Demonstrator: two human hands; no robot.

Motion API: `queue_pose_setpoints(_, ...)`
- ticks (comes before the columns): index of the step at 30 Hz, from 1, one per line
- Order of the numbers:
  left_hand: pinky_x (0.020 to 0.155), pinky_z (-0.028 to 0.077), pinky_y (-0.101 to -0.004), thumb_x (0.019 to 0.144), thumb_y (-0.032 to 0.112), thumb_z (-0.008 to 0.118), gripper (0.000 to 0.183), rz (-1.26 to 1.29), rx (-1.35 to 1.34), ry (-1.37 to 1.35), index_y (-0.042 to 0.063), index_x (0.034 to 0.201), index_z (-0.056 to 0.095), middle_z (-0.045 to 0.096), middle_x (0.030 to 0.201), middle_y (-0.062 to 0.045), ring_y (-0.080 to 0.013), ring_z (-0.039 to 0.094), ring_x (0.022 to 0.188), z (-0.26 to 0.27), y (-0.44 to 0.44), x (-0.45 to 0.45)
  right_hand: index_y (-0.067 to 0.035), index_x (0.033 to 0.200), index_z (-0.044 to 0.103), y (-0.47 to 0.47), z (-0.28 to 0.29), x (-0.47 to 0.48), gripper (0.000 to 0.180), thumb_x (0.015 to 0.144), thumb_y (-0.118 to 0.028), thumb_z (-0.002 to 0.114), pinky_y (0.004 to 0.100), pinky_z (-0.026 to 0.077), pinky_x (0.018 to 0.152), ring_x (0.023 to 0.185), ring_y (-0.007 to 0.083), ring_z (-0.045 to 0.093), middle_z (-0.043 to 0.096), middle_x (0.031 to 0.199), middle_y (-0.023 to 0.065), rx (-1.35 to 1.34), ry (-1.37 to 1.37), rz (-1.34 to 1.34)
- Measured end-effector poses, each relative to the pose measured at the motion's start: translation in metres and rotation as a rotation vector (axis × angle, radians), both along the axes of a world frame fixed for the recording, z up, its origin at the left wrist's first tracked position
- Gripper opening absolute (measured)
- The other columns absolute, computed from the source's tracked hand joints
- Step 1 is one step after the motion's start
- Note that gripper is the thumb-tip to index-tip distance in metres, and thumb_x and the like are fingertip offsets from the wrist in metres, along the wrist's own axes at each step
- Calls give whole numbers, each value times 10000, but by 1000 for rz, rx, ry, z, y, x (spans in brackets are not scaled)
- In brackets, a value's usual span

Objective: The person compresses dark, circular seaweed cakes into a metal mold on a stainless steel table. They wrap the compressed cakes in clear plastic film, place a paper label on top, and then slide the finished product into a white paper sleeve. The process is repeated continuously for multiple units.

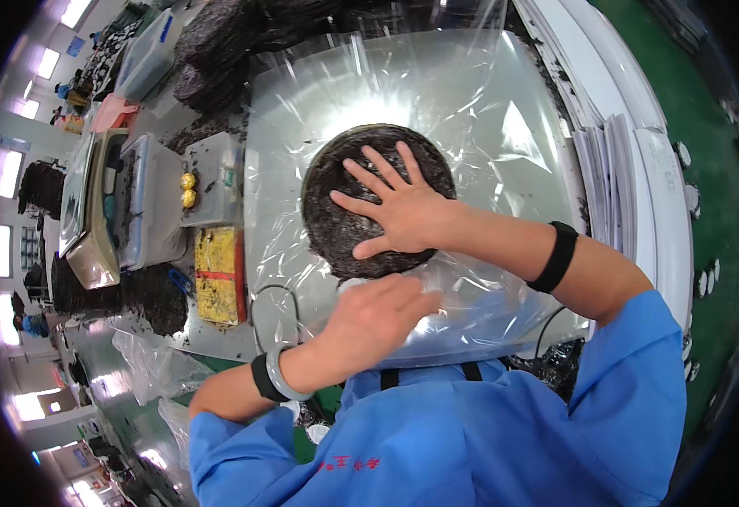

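A round, flat cake of dark fibrous material [350, 222], which looks like dried seaweed, lies in the middle of a bright pale work surface. A thin olive rim shows along its left and top edge. My right hand [404, 212] rests palm down on the cake with its fingers spread. Just below the cake's near edge is my left hand [376, 317], blurred, with the fingers bent inward; whether they hold anything is hidden. Crinkled clear plastic film [490, 272] covers the surface around the cake. I cannot tell whether the film passes over or under the cake.
On the left stand a yellow and red box [217, 275], a clear plastic container [208, 184] with two gold-wrapped balls, and a larger clear tub [160, 209]. Dark fibrous bundles [214, 60] lie at the back. Stacked white sheets [616, 184] line the right side.
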State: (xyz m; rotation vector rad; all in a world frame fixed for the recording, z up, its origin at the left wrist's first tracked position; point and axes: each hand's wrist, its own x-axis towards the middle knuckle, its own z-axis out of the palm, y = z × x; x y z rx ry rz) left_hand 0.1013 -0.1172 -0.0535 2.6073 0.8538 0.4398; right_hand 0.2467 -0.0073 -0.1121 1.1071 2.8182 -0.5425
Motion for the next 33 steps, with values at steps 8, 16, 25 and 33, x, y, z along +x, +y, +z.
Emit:
queue_pose_setpoints(8, 520, 443, -324, 911, 285, 703, 321, 674, 663, -119, 35, 1112, 683, 586, 644, -31, -210, 584, 562, 24, 59, -83, -307, 1588, 193, -4, -8, 4, 899, 860, -804, 370, 669, -94, 1148, 1516, 396, -84, 14, 1657, 163, 77, -59, -36)
queue_pose_setpoints(16, 561, 473, -197, 1068, 245, 446, 437, 670, -679, -1084, 35, 1451, 434, 666, 911, -73, -65, 588, 660, -4, 66, -146, -316, 1583, 209, -10, -10, 0, 890, 855, -808, 353, 677, -68, 1153, 1517, 403, -53, 38, 1657, 157, 148, -47, -6)
queue_pose_setpoints(25, 1025, 407, -459, 820, 392, 741, 507, 471, -91, -410, 63, 1172, 583, 528, 1289, -174, -342, 498, 1205, -62, 43, -51, -182, 1408, 557, 2, 11, 7, 573, 952, -530, 547, 599, 70, 1192, 1466, 406, 255, 386, 1541, 185, -46, 250, 8)
queue_pose_setpoints(33, 870, 379, -418, 832, 249, 716, 242, 608, 86, -2, 21, 887, 657, 576, 976, -122, -298, 517, 931, -55, 49, -23, -38, 1380, 520, -148, 48, 52, 602, 913, -395, 650, 478, 330, 1088, 1271, 336, 468, 520, 1350, 190, -341, 501, -154)
